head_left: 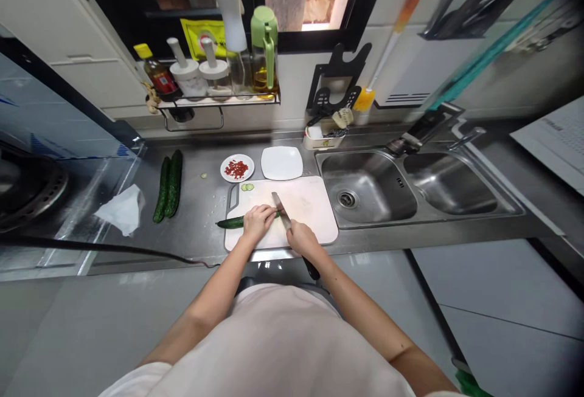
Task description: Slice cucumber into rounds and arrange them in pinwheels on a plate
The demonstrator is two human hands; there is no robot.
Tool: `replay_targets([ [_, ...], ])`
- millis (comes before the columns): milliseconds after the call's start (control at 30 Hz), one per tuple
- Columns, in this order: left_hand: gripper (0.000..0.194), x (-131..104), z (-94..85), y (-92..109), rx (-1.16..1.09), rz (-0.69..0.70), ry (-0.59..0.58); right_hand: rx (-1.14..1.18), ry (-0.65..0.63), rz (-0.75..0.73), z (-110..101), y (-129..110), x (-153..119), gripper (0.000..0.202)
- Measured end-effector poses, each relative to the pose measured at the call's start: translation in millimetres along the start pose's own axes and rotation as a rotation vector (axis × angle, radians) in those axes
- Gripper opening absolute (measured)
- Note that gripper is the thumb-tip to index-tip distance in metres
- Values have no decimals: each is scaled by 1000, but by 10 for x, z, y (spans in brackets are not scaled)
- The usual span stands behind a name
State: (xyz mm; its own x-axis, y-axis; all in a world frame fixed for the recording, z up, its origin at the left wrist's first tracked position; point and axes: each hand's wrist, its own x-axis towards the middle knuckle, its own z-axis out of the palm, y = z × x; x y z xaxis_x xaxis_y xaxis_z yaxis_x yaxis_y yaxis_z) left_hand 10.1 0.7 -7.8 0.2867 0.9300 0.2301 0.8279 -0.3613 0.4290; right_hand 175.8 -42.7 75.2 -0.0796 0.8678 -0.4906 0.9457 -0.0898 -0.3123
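My left hand (258, 222) is closed over a dark green cucumber (230, 222), pressing it on the white cutting board (314, 208). The cucumber lies crosswise, its uncut end reaching past the board's left edge. In my right hand (302, 239) is a kitchen knife (281, 210), its blade pointing away from me at the cucumber's right end, beside my left fingertips. The black handle shows below my right hand. A few cucumber slices (247, 187) rest at the board's upper left corner. Whether the blade is inside the cucumber I cannot tell.
Behind the board stand a small plate of chopped red pieces (236, 168) and a white square plate (281, 163). Two whole cucumbers (168, 186) and a crumpled white tissue (122, 210) lie on the left. A double sink (369, 187) is to the right. A bottle rack (219, 100) hangs above.
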Motion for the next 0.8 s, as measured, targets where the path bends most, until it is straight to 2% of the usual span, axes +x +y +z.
replay_targets([
  [267,24,3,-19,13,-4,-3,-11,-29,-35,22,54,56,-102,28],
  [800,24,2,-11,8,-4,7,-8,-8,37,-10,56,-84,196,32],
])
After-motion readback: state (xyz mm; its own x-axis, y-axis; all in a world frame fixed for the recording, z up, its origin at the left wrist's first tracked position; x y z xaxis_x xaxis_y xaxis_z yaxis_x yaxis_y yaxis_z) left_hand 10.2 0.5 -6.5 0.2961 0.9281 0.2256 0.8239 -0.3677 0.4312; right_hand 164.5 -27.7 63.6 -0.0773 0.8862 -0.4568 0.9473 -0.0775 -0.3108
